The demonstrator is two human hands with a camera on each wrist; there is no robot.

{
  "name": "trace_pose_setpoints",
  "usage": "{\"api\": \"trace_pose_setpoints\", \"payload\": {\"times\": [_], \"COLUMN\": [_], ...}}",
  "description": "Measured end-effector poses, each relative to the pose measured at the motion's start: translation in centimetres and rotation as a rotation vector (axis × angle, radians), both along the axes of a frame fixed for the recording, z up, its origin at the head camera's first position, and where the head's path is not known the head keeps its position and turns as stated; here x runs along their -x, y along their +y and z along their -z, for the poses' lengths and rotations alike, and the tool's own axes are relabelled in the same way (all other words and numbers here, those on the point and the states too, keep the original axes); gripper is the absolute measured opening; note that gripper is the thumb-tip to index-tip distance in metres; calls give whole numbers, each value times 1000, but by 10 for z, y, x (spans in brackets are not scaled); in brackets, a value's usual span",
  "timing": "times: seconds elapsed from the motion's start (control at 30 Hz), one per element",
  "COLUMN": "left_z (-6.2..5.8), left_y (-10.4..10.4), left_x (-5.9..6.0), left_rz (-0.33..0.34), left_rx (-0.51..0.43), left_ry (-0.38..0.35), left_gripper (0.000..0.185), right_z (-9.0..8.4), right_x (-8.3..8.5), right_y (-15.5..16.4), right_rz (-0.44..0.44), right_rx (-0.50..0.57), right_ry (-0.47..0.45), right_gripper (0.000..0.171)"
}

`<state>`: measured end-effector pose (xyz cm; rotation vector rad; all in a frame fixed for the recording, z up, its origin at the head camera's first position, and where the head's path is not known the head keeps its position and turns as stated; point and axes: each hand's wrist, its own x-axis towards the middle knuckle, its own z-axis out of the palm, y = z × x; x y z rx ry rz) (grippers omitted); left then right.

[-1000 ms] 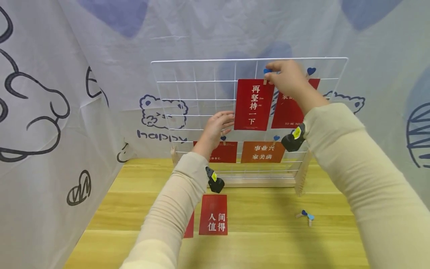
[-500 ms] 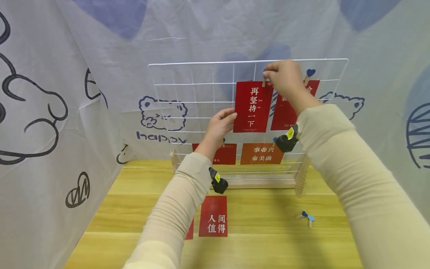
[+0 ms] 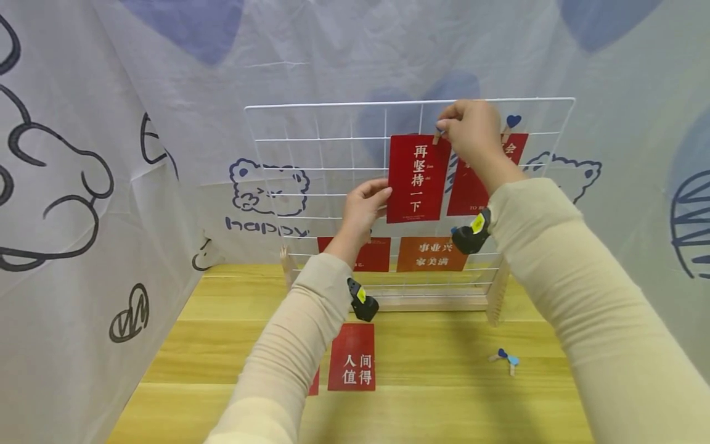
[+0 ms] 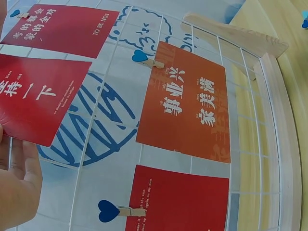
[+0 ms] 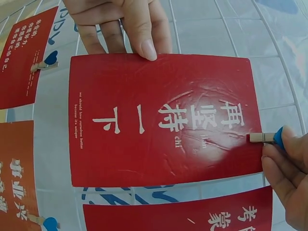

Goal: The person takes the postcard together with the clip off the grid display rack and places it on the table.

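Observation:
A red card with white characters (image 3: pixel 416 179) hangs upright at the upper part of a white wire grid (image 3: pixel 333 104). My left hand (image 3: pixel 363 209) pinches its left edge, thumb in front and the other fingers behind, as the right wrist view shows. At the card's top right corner, my right hand (image 3: pixel 474 132) pinches a small wooden clothespin with a blue heart (image 5: pixel 263 137); its tip overlaps the card's edge. Another red card (image 3: pixel 471 191) hangs just to the right under its own clothespin, partly hidden by the right arm.
Lower on the grid, an orange card (image 4: pixel 187 110) and a red card (image 4: pixel 178 197) are clipped. The grid stands on a wooden base (image 3: pixel 427 303). On the table lie a red card (image 3: pixel 352 345), another partly under the left sleeve, and loose heart clothespins (image 3: pixel 513 362) at right.
My left hand has shifted slightly right, and its thumb has come onto the card's edge. The right hand stays at the clothespin, and the card's lower edge has dipped slightly.

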<state>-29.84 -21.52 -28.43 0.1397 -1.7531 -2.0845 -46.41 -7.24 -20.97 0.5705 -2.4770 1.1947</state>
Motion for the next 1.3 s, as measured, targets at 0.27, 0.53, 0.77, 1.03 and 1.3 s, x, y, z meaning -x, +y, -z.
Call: {"api": "trace_pose_setpoints", "payload": {"times": [0.27,0.53,0.77,1.03,1.3], "left_z": [0,-1,-1,-3,-4], "left_y": [-1,1,2,3,5], "left_x": [-1,-3,-5,-7,-10], "left_rz": [-14,-14,-12,-17,-22], "left_rx": [50,41,16,15,45], "left_ry": [13,26,29,38,16], "left_gripper": [22,22,22,21,21], "right_z": [6,1,-20,-31,-33], "right_x": [4,-18,-72,-106,-115], "right_y": [0,-1,1,2,5], "right_rz": [12,39,38,61,46], "right_rx": [71,82,43,1,-12], "right_ry": [49,82,121,172,217], "right_gripper": [26,22,22,23,21]}}
